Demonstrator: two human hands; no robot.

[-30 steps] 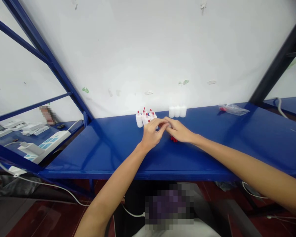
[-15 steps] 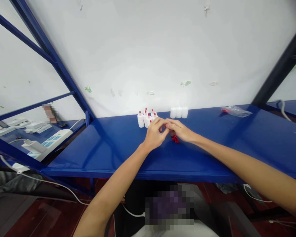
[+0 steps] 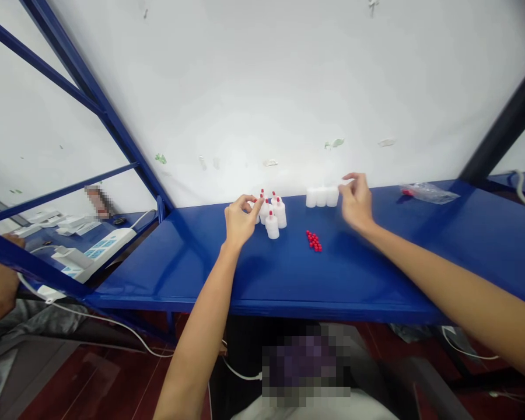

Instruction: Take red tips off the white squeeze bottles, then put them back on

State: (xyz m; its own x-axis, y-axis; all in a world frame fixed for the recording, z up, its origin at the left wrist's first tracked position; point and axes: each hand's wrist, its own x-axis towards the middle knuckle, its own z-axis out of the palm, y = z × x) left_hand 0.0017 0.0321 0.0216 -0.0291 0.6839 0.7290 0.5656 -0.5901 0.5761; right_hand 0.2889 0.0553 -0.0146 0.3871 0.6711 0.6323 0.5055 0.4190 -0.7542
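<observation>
My left hand (image 3: 240, 220) is at the left side of a cluster of white squeeze bottles (image 3: 272, 226) with red tips. Its thumb and fingers are pinched around the red tip of a bottle, whose body is mostly hidden behind the hand. My right hand (image 3: 357, 203) is raised just right of three white bottles without red tips (image 3: 321, 197); its thumb and fingers are apart and nothing shows between them. Small red caps (image 3: 314, 241) lie in a loose group on the blue table between the hands.
A clear plastic bag (image 3: 431, 193) with something red lies at the back right of the blue table (image 3: 188, 256). A white wall stands behind. To the left are a blue frame post (image 3: 114, 128), a white power strip (image 3: 102, 248) and a person's hand (image 3: 0, 286).
My hands were together over the red caps and have parted. The left moved left to the tipped bottles; the right moved right and back towards the untipped bottles. The red caps are now uncovered.
</observation>
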